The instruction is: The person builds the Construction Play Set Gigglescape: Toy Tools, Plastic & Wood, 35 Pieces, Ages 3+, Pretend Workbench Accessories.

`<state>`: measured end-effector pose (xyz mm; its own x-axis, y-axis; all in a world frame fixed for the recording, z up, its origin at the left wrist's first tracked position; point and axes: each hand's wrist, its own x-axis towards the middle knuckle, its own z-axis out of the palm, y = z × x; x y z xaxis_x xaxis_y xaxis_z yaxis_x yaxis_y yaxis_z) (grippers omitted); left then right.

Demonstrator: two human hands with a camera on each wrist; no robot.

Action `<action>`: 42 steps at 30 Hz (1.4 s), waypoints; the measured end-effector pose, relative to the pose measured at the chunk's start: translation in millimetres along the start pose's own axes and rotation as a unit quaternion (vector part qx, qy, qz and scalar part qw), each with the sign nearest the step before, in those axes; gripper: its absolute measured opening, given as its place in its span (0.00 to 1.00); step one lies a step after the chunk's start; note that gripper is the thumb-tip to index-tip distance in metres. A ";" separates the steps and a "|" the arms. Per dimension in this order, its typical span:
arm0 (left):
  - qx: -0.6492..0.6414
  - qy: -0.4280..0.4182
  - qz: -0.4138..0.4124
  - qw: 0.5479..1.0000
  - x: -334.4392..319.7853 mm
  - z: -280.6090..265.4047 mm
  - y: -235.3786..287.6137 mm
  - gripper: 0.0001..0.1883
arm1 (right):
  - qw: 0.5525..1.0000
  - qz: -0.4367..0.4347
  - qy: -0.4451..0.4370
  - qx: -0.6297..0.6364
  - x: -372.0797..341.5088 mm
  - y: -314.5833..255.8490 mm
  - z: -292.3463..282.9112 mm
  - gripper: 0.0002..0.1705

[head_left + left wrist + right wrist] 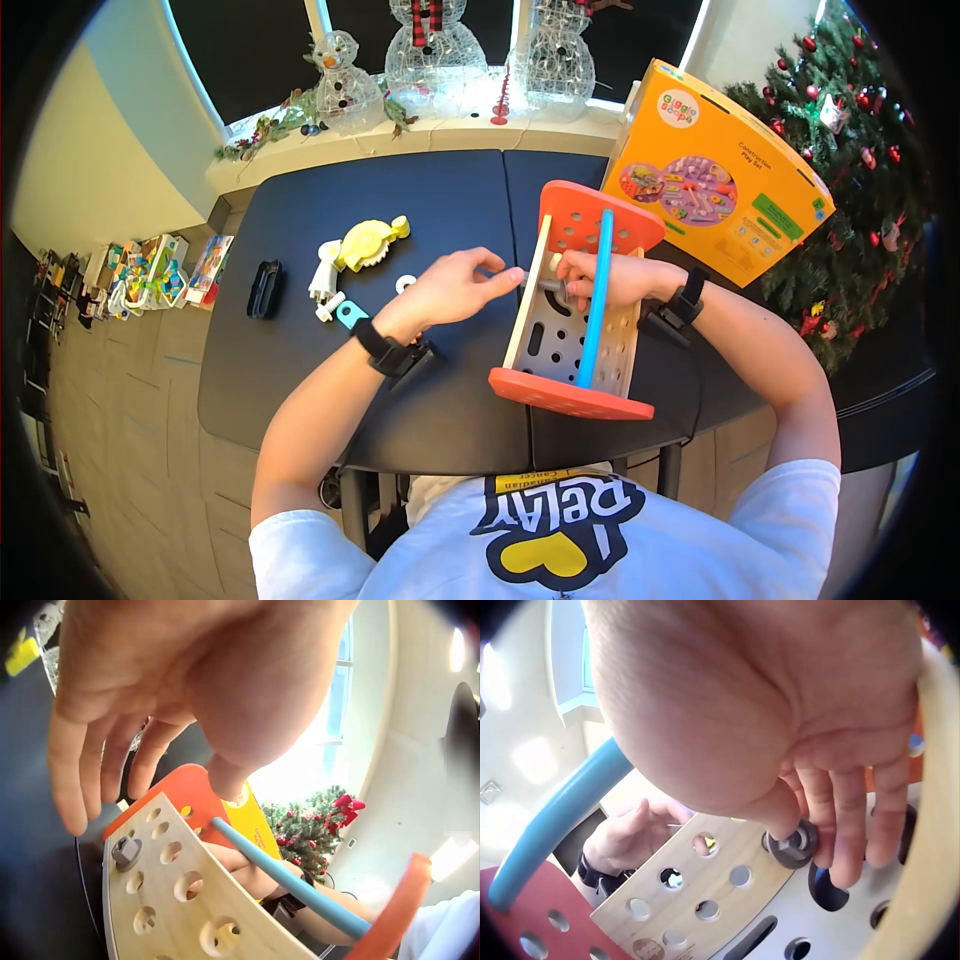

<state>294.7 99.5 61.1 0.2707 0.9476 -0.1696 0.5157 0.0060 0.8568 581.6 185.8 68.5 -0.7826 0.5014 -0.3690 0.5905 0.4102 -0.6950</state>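
A toy toolbox with perforated wooden sides, red-orange end panels and a blue handle rod stands before me. Reaching inside it, my right hand pinches a grey nut between thumb and index finger, against the inner face of the left wooden side. On that side's outer face shows a grey bolt head. My left hand hovers just outside this side, its fingers extended and apart from the bolt head in the left wrist view.
Left on the black table lie a yellow toy piece, white pieces, a light-blue strip and a black case. An orange product box stands behind the toolbox, near a decorated tree.
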 end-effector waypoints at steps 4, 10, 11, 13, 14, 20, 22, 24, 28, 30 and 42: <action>-0.051 -0.047 0.012 0.998 14.6 17.5 -1.1 0.40 | 0.995 0.068 0.002 0.072 -4.4 -8.7 -3.3 0.14; -0.128 -0.083 -0.028 0.988 19.3 24.0 4.0 0.35 | 0.993 0.067 0.035 0.090 -3.1 -0.2 2.2 0.17; -0.127 -0.084 -0.029 0.988 18.9 22.8 6.9 0.34 | 0.993 0.068 0.040 0.090 -3.2 -3.6 2.5 0.18; -0.129 -0.085 -0.033 0.987 21.9 23.3 7.6 0.33 | 0.991 0.070 0.049 0.106 -3.3 -4.7 2.8 0.18; -0.131 -0.085 -0.037 0.987 23.7 24.3 5.4 0.32 | 0.990 0.069 0.056 0.112 -3.0 -4.3 4.1 0.17; -0.169 -0.038 -0.053 0.983 21.0 33.4 5.4 0.30 | 0.983 0.067 0.071 0.155 1.2 3.6 9.0 0.16; -0.163 -0.024 -0.057 0.985 22.2 35.7 4.5 0.29 | 0.982 0.069 0.069 0.162 0.7 1.5 9.2 0.16; -0.152 -0.009 -0.064 0.986 25.5 38.3 2.4 0.28 | 0.982 0.074 0.065 0.160 -0.9 -3.9 8.7 0.17; -0.128 0.017 -0.070 0.989 26.8 40.3 6.5 0.25 | 0.978 0.041 0.052 0.196 -2.1 3.5 9.1 0.19; -0.123 0.044 -0.057 0.990 27.9 44.1 1.7 0.27 | 0.979 0.056 0.052 0.188 -1.5 2.3 9.5 0.18; -0.082 0.064 -0.068 0.992 26.6 47.8 14.9 0.29 | 0.995 0.077 0.013 0.061 -3.2 1.1 4.0 0.16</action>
<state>348.4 109.6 46.0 0.0968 0.9671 -0.2352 0.3982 0.1790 0.8997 584.0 181.6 66.4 -0.6787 0.5718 -0.4610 0.6731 0.2330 -0.7019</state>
